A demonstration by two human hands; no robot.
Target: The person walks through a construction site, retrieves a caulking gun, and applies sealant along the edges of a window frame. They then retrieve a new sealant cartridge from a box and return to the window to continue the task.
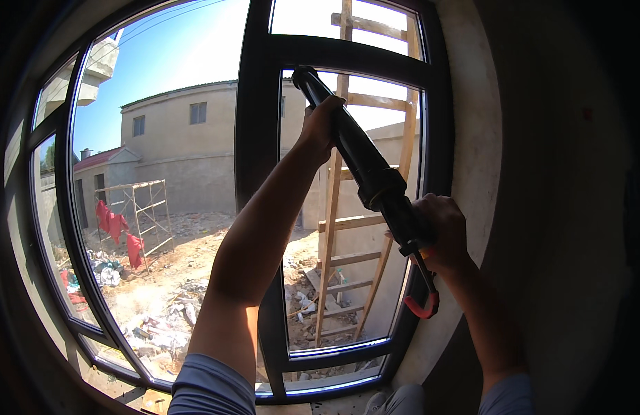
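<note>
Head view: the left hand [322,124] has its grip clamped round the barrel of a black caulking gun [359,150], slanted before a dark window frame [256,173]; the right hand [442,229] grips its rear. Should the left grip slacken, the front end could scrape the frame.

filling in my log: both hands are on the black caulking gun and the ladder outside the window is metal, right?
Not metal: the head view shows the ladder is wooden. It is outside the window, and the left hand and right hand are both on the black caulking gun.
</note>
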